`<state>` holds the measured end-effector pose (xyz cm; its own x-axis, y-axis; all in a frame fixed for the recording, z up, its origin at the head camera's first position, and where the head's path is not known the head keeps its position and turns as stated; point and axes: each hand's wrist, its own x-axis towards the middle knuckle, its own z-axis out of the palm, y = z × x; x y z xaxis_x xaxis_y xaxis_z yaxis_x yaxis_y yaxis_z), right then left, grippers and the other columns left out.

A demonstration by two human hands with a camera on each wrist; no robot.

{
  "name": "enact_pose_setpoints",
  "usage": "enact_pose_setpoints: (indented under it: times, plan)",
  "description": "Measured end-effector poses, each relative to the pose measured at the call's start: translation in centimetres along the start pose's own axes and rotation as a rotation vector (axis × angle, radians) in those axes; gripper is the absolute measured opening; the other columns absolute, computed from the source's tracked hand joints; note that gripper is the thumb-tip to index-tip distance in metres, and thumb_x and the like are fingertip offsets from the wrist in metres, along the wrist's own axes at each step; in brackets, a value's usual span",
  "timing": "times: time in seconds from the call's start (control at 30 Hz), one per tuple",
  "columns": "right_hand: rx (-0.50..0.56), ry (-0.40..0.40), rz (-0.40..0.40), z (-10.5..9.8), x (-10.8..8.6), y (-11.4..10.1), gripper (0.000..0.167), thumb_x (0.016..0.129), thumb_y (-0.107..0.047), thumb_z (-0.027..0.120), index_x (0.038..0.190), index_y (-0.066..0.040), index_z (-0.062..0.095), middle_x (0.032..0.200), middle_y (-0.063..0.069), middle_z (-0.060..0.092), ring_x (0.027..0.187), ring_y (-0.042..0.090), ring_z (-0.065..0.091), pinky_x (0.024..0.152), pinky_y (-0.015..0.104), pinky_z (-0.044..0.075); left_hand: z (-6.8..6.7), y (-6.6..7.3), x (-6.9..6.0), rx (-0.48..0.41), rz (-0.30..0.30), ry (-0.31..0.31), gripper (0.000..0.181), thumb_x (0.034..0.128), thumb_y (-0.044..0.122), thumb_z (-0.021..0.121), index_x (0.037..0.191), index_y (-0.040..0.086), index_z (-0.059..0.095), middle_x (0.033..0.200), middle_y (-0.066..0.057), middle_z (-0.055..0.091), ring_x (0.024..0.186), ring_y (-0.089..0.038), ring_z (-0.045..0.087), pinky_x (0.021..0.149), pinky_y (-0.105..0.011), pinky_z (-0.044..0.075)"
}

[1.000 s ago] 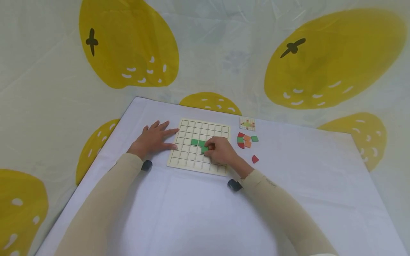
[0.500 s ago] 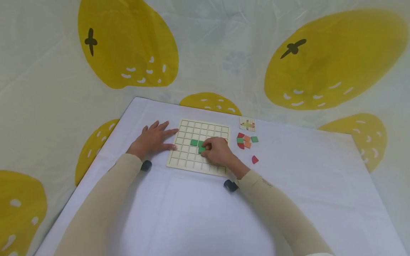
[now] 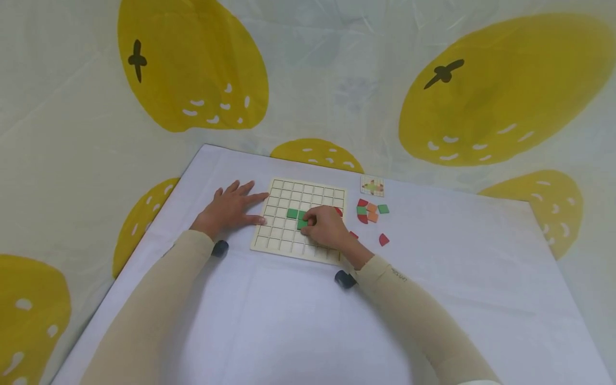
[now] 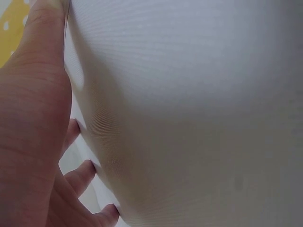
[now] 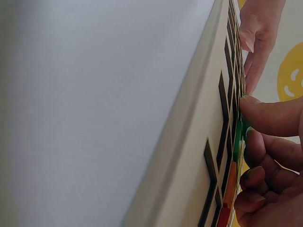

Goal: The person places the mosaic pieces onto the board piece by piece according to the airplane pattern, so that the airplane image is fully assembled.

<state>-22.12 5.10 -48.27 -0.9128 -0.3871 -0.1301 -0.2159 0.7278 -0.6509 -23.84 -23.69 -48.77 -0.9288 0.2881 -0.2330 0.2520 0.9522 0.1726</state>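
Tile [image 3: 301, 225] pinched in right hand [image 3: 327, 228]; we judge a sideways release could nudge neighbouring green tiles [image 3: 292, 213]. Left hand [image 3: 228, 210] spread wide, fingertips at board [image 3: 276, 249] edge.

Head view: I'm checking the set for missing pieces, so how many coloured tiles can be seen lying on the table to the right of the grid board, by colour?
Red tiles: 4, one partly hidden by the right hand
Green tiles: 2
Orange tiles: 2
Total: 8 visible
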Motion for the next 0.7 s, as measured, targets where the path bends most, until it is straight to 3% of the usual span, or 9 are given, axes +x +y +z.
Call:
enact_pose_setpoints:
  times: [0.7]
  plan:
    - [-0.020,-0.024,0.078,0.40,0.16,-0.46,0.030,0.090,-0.024,0.083,0.115,-0.010,0.077,0.088,0.004,0.065,0.088,0.020,0.059,0.074,0.027,0.049,0.18,-0.09,0.14,-0.004,-0.003,-0.008,0.085,0.0879,0.081,0.058,0.161,0.046,0.033,0.176,-0.009,0.019,0.161,-0.050,0.013,0.121,-0.080,0.017]
